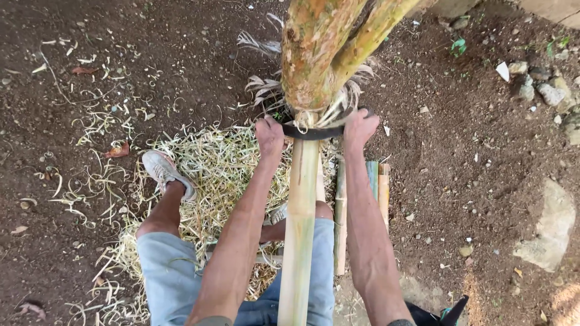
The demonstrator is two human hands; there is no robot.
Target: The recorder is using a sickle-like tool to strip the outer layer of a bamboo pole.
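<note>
Our left hand (269, 136) and right hand (359, 128) each close around an end of the curved blade (313, 132), across the bamboo pole (300, 217).

Two hands show, the left hand (269, 136) and the right hand (359, 129), each on one end of a single curved dark blade (313, 131). One long bamboo pole (299, 229) runs between the arms. Beside it lie about three shorter bamboo pieces (374, 187); the exact number is hard to tell. One tree trunk (311, 54) stands ahead, forking into two stems. One shoe (162, 170) is clear; a second is mostly hidden. One heap of pale shavings (211, 169) covers the ground (471, 157). Several grey stones (544, 90) sit at the right, and one large flat stone (553, 232).
</note>
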